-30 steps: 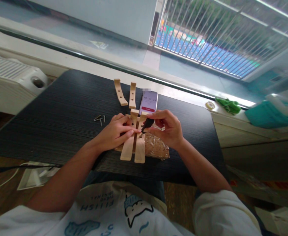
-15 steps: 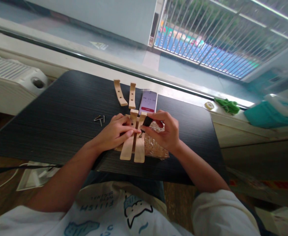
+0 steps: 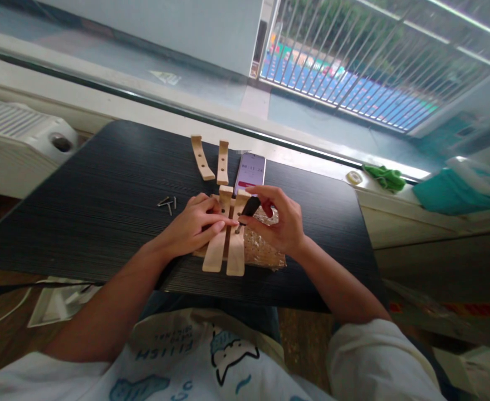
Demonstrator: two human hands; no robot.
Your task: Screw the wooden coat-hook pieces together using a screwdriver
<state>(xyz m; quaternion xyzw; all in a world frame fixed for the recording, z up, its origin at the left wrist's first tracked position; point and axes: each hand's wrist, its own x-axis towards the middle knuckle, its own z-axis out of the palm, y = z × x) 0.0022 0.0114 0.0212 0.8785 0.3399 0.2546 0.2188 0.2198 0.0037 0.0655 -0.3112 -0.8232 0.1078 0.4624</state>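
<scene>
Two pale wooden slats (image 3: 226, 253) lie side by side on a dark table (image 3: 103, 206), partly over a crinkled plastic bag (image 3: 264, 250). My left hand (image 3: 190, 225) presses down on the slats, fingers laid flat across them. My right hand (image 3: 278, 220) pinches a small black-handled screwdriver (image 3: 248, 209), its tip set on the right slat near a hole. Two more curved wooden pieces (image 3: 209, 159) lie farther back. A few dark screws (image 3: 167, 203) rest left of my left hand.
A phone (image 3: 251, 170) with a lit screen lies behind the slats. A white radiator (image 3: 15, 139) stands at the left. On the sill to the right sit a green cloth (image 3: 385, 177), a tape roll (image 3: 354, 177) and a teal bag (image 3: 457, 192). A barred window runs behind.
My right hand has turned slightly around the screwdriver, its fingers shifting on the handle. The left hand and the slats have stayed where they were.
</scene>
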